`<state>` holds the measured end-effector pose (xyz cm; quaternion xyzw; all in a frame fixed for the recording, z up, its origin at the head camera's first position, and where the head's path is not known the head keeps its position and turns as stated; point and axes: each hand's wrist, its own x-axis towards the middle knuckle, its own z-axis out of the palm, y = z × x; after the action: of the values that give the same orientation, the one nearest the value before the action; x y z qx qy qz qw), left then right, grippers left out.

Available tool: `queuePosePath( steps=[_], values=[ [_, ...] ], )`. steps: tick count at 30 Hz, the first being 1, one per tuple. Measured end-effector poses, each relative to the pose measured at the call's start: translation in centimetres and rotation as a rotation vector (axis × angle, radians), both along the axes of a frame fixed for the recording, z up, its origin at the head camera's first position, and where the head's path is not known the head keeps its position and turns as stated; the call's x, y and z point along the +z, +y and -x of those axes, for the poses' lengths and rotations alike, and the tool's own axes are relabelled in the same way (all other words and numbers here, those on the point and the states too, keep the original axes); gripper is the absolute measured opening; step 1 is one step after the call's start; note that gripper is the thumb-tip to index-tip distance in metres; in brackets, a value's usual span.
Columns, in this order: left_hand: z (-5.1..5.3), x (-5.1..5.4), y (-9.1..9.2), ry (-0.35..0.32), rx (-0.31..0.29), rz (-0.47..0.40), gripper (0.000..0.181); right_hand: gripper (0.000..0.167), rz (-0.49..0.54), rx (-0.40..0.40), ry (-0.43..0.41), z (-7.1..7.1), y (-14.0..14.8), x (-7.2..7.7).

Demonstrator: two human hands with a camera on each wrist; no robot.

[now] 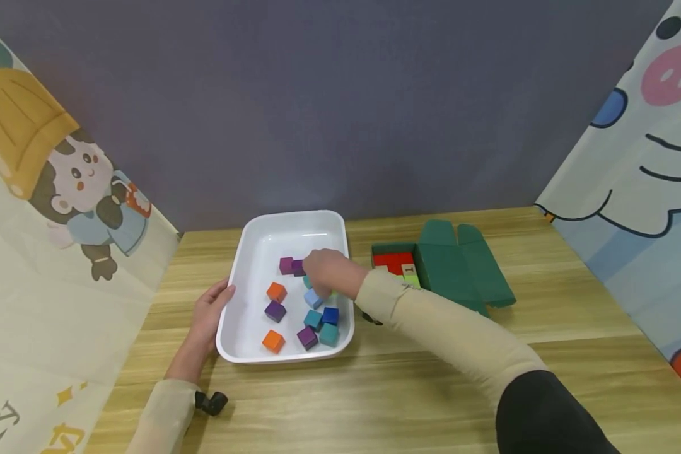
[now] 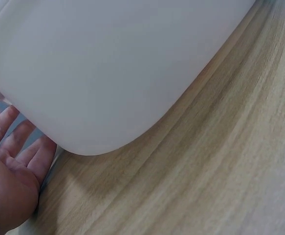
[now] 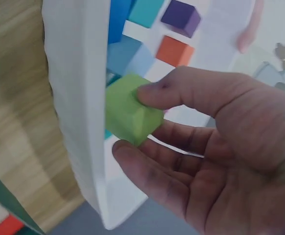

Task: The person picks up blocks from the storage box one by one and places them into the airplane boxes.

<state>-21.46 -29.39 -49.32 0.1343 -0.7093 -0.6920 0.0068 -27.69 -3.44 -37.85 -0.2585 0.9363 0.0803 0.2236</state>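
In the right wrist view my right hand pinches a light green cube between thumb and fingers, inside the white tray. From the head view, the right hand covers most of that cube. My left hand holds the tray's left edge, thumb at the rim; the left wrist view shows its fingers against the outer wall. Loose cubes lie in the tray: orange, purple, light blue, dark blue and teal.
To the tray's right stands an open green box holding red blocks, a numbered wooden block and light green ones. Its lid lies folded out to the right. A grey partition rises behind the wooden table.
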Motion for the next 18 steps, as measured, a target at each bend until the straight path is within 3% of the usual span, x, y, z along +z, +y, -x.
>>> queuePosePath(
  steps=[7, 10, 18],
  values=[
    [0.1, -0.1, 0.0, 0.009, -0.006, 0.015, 0.059, 0.037, 0.181, 0.038, 0.026, -1.3, 3.8, 2.9],
    [0.1, -0.1, 0.1, -0.003, -0.002, 0.009, 0.060, 0.031, 0.237, 0.066, 0.030, -1.8, 6.5, 3.8],
    [0.0, 0.0, 0.1, -0.001, 0.001, 0.019, 0.059, 0.016, 0.362, 0.080, 0.005, -2.2, 14.1, 4.4]
  ],
)
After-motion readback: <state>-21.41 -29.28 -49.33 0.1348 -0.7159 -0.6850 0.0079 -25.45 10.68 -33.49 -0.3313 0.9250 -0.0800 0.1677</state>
